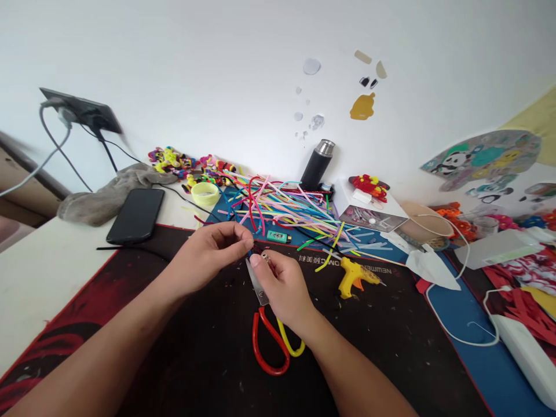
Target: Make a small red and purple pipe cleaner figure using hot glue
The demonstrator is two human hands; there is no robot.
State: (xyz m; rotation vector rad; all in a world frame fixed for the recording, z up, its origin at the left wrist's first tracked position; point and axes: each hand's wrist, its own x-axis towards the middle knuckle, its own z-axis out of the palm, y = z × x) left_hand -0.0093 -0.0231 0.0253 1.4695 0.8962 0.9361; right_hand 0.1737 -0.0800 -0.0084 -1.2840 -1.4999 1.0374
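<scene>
Over the dark desk mat, my left hand and my right hand meet with fingertips almost touching. Thumb and forefinger of each are pinched on a small dark piece that looks like pipe cleaner, with a bit of blue at its lower side. Fingers cover most of it. Under my right hand lie scissors with one red and one yellow handle, blades pointing away from me; my right hand overlaps them but is not through the handles.
Behind my hands spreads a pile of colourful pipe cleaners, with a teal lighter in front. A yellow glue gun lies right. A phone, yellow tape roll, black thermos and white drawer box stand around.
</scene>
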